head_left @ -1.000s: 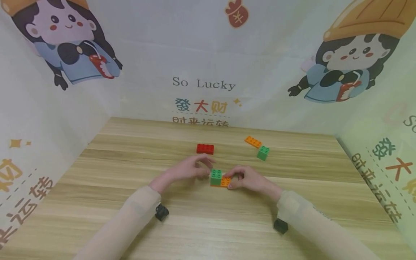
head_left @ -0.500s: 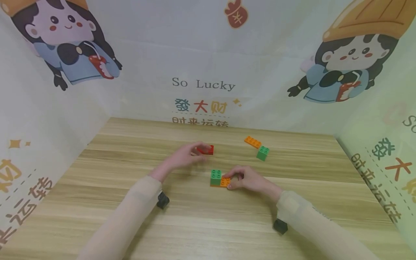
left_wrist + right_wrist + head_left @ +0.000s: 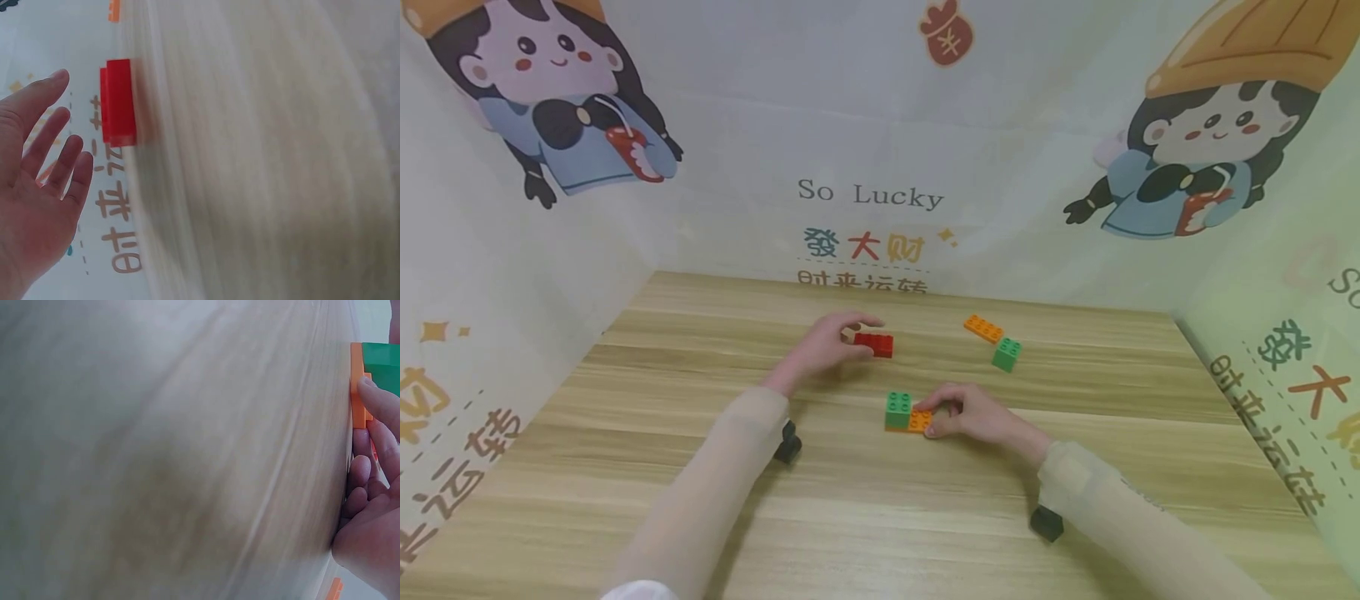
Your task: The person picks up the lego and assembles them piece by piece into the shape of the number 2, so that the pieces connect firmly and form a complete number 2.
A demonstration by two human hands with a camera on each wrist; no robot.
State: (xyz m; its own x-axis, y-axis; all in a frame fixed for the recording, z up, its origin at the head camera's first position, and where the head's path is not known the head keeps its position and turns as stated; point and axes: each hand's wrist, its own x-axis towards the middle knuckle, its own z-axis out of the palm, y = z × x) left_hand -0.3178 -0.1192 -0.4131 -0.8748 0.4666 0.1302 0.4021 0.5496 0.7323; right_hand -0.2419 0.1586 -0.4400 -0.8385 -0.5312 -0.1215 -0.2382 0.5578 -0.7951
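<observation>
In the head view my left hand [image 3: 827, 346] is at the red studded building brick [image 3: 883, 345], thumb on the near side and fingers above. The left wrist view shows that hand [image 3: 44, 194] with fingers spread, apart from the red brick [image 3: 122, 103]. My right hand [image 3: 977, 417] pinches the right end of a flat orange building plate [image 3: 919, 420] that lies on the table. A green brick [image 3: 898, 408] sits on the plate's left end. In the right wrist view, the thumb and fingers [image 3: 380, 403] hold the orange plate [image 3: 357, 394] at its edges.
Farther back on the right, another flat orange plate [image 3: 983, 327] lies close to a second green brick [image 3: 1007, 354]. The wooden table [image 3: 850, 517] meets a printed cloth backdrop [image 3: 737, 225] at its back and sides.
My left hand has moved away from the green brick, back and to the left, to the red brick. My right hand stays on the orange plate.
</observation>
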